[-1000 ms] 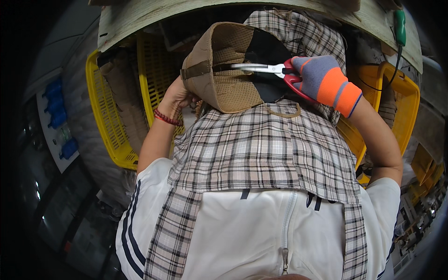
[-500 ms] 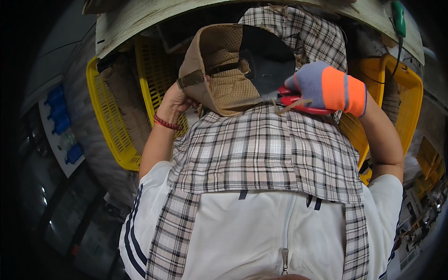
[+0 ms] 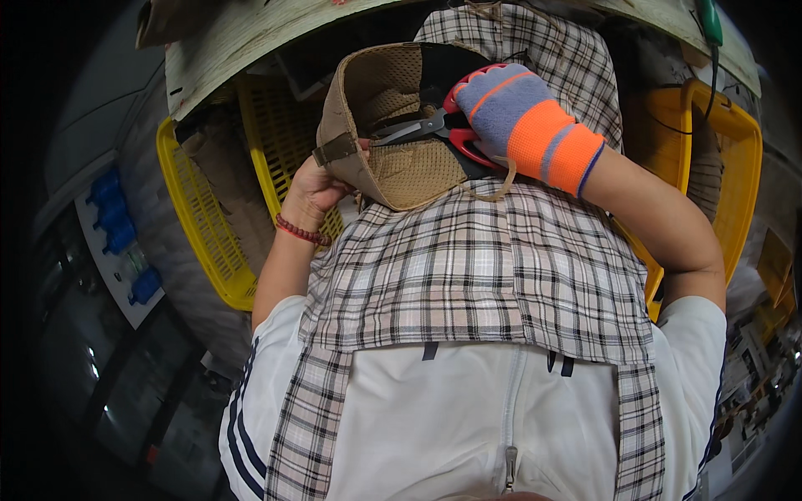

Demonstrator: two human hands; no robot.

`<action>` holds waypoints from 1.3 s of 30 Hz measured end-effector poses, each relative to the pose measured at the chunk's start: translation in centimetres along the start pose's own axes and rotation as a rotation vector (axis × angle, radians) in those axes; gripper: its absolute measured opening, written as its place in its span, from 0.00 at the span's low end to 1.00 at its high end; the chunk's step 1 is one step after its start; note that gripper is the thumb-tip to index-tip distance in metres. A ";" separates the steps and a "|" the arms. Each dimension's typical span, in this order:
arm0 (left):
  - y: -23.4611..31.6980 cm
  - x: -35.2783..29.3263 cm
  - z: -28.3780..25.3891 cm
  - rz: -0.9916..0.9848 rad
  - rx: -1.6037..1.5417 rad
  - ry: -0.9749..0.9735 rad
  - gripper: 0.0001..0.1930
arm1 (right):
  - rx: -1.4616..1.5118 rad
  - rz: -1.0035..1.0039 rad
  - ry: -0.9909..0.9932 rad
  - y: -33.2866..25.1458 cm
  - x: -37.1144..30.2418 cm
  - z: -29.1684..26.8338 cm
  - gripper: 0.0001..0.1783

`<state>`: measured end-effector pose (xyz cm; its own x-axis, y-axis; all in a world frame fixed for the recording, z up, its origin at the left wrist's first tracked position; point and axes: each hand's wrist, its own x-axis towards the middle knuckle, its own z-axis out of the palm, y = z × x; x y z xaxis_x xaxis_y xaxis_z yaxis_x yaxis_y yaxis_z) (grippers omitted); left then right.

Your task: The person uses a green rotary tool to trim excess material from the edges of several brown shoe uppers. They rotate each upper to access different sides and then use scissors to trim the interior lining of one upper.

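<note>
My left hand (image 3: 320, 185), bare with a red bead bracelet at the wrist, grips the left side of a tan mesh fabric piece (image 3: 415, 174). The piece curves round like an open-topped pouch with a dark inner panel and a brown tab on its left edge. In my right hand (image 3: 514, 113), which wears a grey and orange knit glove, are red-handled scissors (image 3: 415, 129). Their handle loops stand apart, and the blades reach into the fabric piece, pointing at my left fingers. A thin tan strip (image 3: 504, 185) hangs below the glove. My left fingertips are partly hidden by the fabric.
Yellow crates (image 3: 205, 250) with brown fabric pieces stand at the left. Another yellow crate (image 3: 735, 209) stands at the right. Across the top runs a pale table edge (image 3: 242, 63), with a green-handled tool (image 3: 710, 25) and its cord at the right. A plaid apron (image 3: 426, 267) covers my lap.
My right hand has moved up and left with the scissors, bringing the blades from the fabric's lower front edge to inside it. My left hand keeps its hold in nearly the same place.
</note>
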<state>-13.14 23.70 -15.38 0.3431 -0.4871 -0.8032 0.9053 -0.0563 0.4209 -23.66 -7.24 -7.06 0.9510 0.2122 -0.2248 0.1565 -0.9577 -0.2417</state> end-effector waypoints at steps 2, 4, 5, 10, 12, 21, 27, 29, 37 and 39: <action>0.3 -0.3 0.7 -0.004 -0.011 0.007 0.15 | -0.038 0.005 -0.013 -0.2 0.4 0.1 0.16; 0.5 -0.6 1.3 -0.009 -0.017 0.017 0.15 | -0.045 -0.007 -0.005 -0.2 0.4 0.2 0.15; 0.5 -0.7 1.2 -0.017 -0.028 0.006 0.15 | -0.049 -0.013 -0.002 -0.2 0.3 0.2 0.15; 0.7 -0.7 0.9 -0.041 -0.056 -0.059 0.14 | -0.050 -0.002 -0.012 -0.5 0.1 -0.4 0.15; 0.7 -0.7 0.9 -0.055 -0.040 -0.030 0.14 | -0.044 -0.007 0.032 -0.3 -0.1 0.2 0.16; 0.7 -0.8 0.9 -0.029 -0.033 -0.020 0.13 | -0.023 -0.056 0.012 0.1 0.6 1.2 0.17; 0.6 -0.6 0.8 -0.034 -0.019 0.001 0.14 | -0.036 -0.011 -0.065 0.2 0.5 1.1 0.17; 0.5 -0.5 0.6 -0.027 -0.025 -0.004 0.14 | -0.007 0.050 -0.116 0.9 -0.5 0.0 0.19; 0.5 -0.7 1.4 0.013 0.008 -0.058 0.17 | 0.197 0.181 -0.144 3.1 -3.5 -0.6 0.34; 0.7 -1.3 3.0 0.029 -0.011 -0.093 0.17 | 0.195 0.142 -0.116 3.6 -3.6 -0.1 0.35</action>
<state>-13.73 21.64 -12.83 0.3450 -0.5674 -0.7477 0.8982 -0.0318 0.4385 -26.54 -11.44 -7.00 0.9209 0.1100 -0.3739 -0.0414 -0.9263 -0.3744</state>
